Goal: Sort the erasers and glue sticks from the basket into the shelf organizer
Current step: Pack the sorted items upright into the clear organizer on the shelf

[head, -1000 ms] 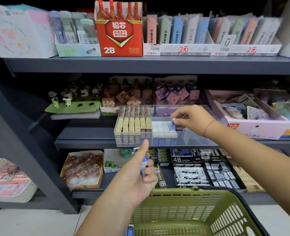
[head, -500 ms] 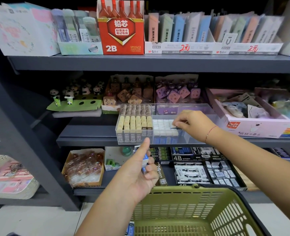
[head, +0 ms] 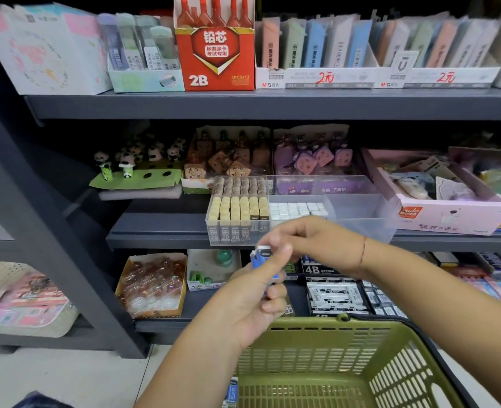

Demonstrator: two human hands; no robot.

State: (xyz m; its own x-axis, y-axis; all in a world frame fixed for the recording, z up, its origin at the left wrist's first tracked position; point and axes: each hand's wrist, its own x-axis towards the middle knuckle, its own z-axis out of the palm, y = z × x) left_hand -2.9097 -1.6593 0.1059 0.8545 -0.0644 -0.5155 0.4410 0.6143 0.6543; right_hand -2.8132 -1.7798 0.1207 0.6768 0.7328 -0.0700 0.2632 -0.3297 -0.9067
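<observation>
My left hand point(head: 252, 298) holds a small stack of blue-and-white erasers point(head: 261, 257) in front of the shelf, just above the green basket point(head: 331, 363). My right hand point(head: 311, 240) has come down to that stack, and its fingertips pinch the top eraser. Behind both hands, on the middle shelf, stands the clear organizer point(head: 358, 219). Its left compartment is packed with beige 2B erasers point(head: 237, 210), and white-topped erasers point(head: 297, 209) fill the middle one. The organizer's right compartment looks empty. One more blue eraser point(head: 232, 393) lies at the basket's left edge.
The grey shelf unit point(head: 272, 104) carries boxed stationery on every level: a red 2B lead box point(head: 215, 51) on top, panda figures point(head: 131, 163) and a pink box point(head: 437, 201) beside the organizer, 4B eraser boxes point(head: 331, 290) below. A woven basket point(head: 22, 301) sits low left.
My right hand left the organizer's middle compartment, where it set an eraser down, and dropped back to the stack in my left hand. My left hand stayed roughly in place.
</observation>
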